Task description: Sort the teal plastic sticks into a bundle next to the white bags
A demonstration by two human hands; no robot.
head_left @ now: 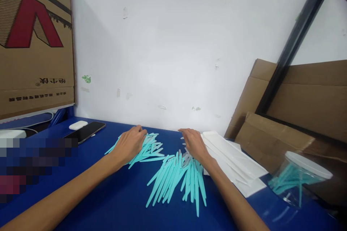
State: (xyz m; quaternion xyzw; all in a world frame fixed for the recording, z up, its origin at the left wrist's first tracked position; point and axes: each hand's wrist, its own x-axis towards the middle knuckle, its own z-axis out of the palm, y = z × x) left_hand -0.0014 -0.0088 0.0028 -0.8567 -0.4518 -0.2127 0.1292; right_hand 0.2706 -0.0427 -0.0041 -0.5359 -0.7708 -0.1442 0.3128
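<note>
Many slim turquoise sticks lie on the blue table in two groups. My left hand (132, 142) rests over the left pile (151, 148), its fingers curled and pressed together; what they hold, if anything, is too small to make out. Above the back right of the fanned-out sticks (169, 178) is my right hand (192, 142), palm down, with its index finger stretched to the left and the other fingers partly hidden. Some greyish-white tips show beneath and beside that hand. White paper sheets (230, 162) lie just right of it.
A clear jar (298, 180) with a white lid and turquoise sticks is at the right. Back left are a phone (88, 131) and a white case (78, 125). Cardboard (273, 133) leans at the right; a printed box (35, 68) stands left.
</note>
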